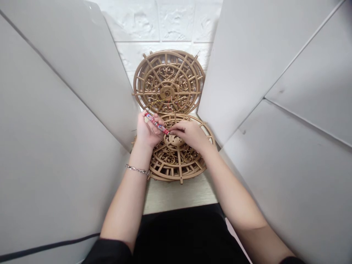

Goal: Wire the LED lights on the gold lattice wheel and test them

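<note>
My left hand [150,130] is closed around a slim red-and-white printed tube [156,123], which slants down to the right. At the tube's lower end, the fingertips of my right hand [188,134] are pinched together. What they pinch is too small to make out. Both hands are above a round gold openwork grille [180,161], which lies on others like it. Behind it sits a second stack of round gold grilles [168,69] with scrollwork, and thin yellow and red wires [158,102] run across its front.
Pale panels [66,110] close in on the left, and more panels [264,73] on the right. A white brick-patterned wall [176,22] stands at the back. Under the grilles is a light wooden surface [178,198]. A black cable [49,246] runs at lower left.
</note>
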`<state>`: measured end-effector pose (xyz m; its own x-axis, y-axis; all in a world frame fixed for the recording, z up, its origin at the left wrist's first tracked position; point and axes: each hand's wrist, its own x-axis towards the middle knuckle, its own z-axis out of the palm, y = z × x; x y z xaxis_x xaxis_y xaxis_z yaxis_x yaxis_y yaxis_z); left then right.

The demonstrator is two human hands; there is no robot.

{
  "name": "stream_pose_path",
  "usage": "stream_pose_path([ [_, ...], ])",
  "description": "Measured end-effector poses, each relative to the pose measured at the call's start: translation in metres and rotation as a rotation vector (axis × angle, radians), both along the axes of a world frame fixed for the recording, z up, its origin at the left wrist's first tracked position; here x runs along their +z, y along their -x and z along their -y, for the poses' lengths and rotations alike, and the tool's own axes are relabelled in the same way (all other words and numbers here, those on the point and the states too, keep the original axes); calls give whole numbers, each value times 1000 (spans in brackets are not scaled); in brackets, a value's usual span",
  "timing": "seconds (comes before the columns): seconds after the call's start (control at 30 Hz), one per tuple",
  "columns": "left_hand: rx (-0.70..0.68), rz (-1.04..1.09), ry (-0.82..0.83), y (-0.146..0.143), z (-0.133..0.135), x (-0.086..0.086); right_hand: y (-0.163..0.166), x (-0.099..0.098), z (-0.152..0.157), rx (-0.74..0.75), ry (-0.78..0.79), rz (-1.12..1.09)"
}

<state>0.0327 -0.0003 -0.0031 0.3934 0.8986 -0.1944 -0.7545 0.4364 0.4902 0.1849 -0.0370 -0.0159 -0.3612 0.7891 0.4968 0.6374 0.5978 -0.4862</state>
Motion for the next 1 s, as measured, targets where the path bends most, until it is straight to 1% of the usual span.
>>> stream_pose_path([
  [0.27,-7,26,-41,2,-3,-5,2,0,3,-24,-37,71],
  [0.63,1,19,-46,0,-1,-5,1,-1,3,-53,-29,129],
  [0.77,9,23,-52,0,-2,-7,1,-2,1,-76,-53,162],
  [1.0,10,51,-71,0,-2,-8,1,-4,0,-74,-78,160],
])
